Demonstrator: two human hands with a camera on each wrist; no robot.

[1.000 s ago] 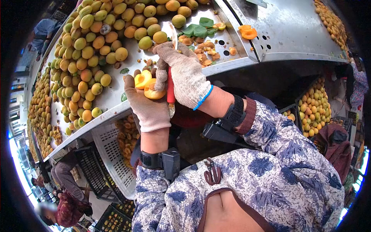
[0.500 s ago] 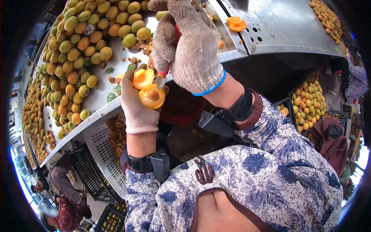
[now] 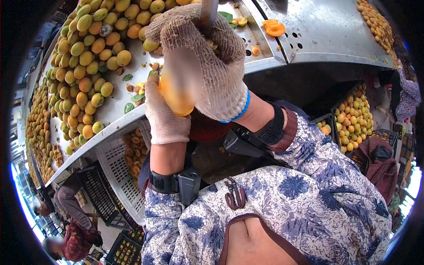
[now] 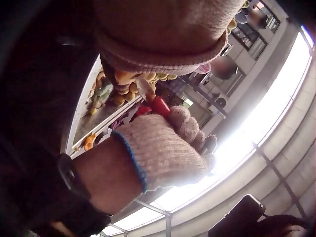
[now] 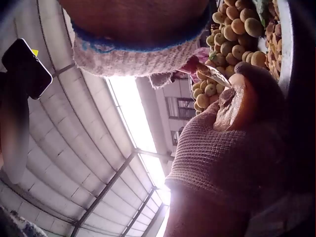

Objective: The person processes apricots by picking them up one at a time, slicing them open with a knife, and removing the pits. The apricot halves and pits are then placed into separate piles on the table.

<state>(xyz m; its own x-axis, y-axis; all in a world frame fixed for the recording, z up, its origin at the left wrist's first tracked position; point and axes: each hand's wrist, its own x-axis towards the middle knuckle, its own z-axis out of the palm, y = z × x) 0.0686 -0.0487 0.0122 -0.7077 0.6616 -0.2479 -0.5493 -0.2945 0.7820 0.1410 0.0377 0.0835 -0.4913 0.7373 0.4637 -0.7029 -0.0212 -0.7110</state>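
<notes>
My gloved left hand (image 3: 168, 121) holds a split apricot (image 3: 182, 109) just off the table's front edge, partly blurred in the head view. In the right wrist view the cut apricot (image 5: 239, 106) faces up with its brown pit (image 5: 227, 96) inside. My gloved right hand (image 3: 221, 75) grips a knife, its blade (image 3: 208, 13) pointing away past the fist. The left wrist view shows the knife's red handle (image 4: 159, 106) and, at its butt end, a small metal tip (image 4: 144, 88) directed at the fruit. That tip (image 5: 217, 76) is right at the cut flesh in the right wrist view.
Whole apricots (image 3: 84, 57) are heaped over the metal table (image 3: 126, 97). An opened apricot (image 3: 274, 28) lies on the right-hand panel. Below the edge stands a white crate (image 3: 117, 163) with halved fruit; a black crate (image 3: 338, 128) of apricots is at right.
The apricot was turned to show its cut face and pit, then tilted. My right hand has swung the knife round and brought its butt end down onto the fruit.
</notes>
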